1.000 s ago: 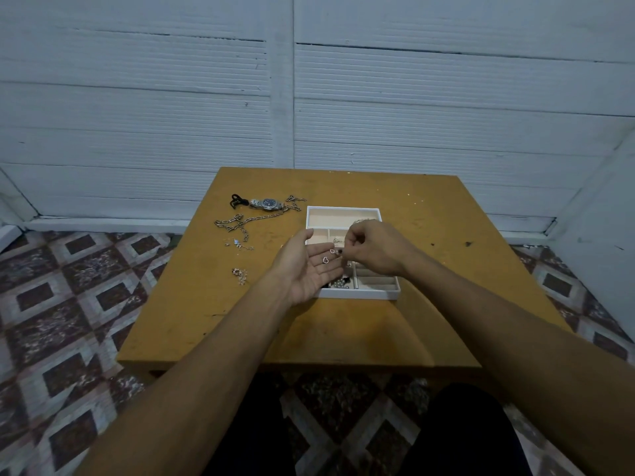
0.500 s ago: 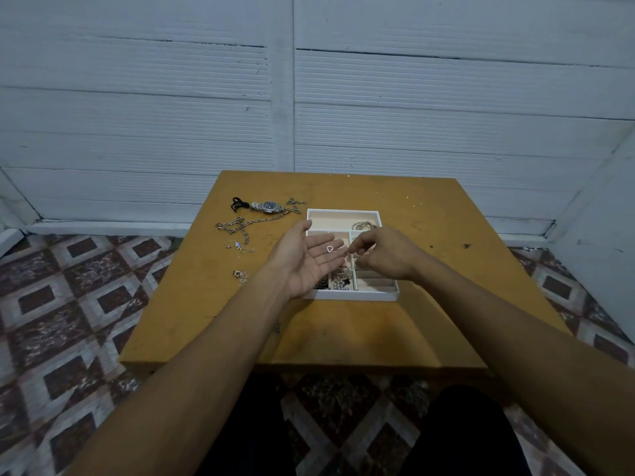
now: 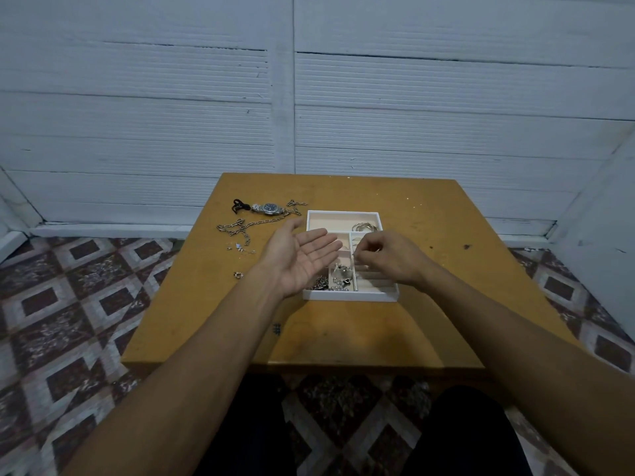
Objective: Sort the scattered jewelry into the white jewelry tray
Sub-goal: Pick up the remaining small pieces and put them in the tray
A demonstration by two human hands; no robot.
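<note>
The white jewelry tray (image 3: 350, 297) sits in the middle of the yellow table (image 3: 343, 338). My left hand (image 3: 302, 255) hovers palm up and flat over the tray's left side, with nothing on the palm. My right hand (image 3: 388, 255) is over the tray's right compartments, its fingertips pinching a small ring that barely shows. Thin bangles (image 3: 366, 226) lie in the tray's back compartment, and several dark and silver pieces (image 3: 338, 280) fill the front left one. Left of the tray lie a silver watch (image 3: 269, 208), a long chain (image 3: 254, 224) and two small pieces (image 3: 240, 248) (image 3: 238, 275).
A black band (image 3: 238, 205) lies beside the watch. White panelled walls stand behind and to the right of the table. Patterned floor tiles surround it, and my dark-clothed legs are under its near edge.
The small heart-shaped ring that lay on my left palm is gone from it. My right hand has pinched it and moved right, over the tray's right compartments. The left hand stays palm up.
</note>
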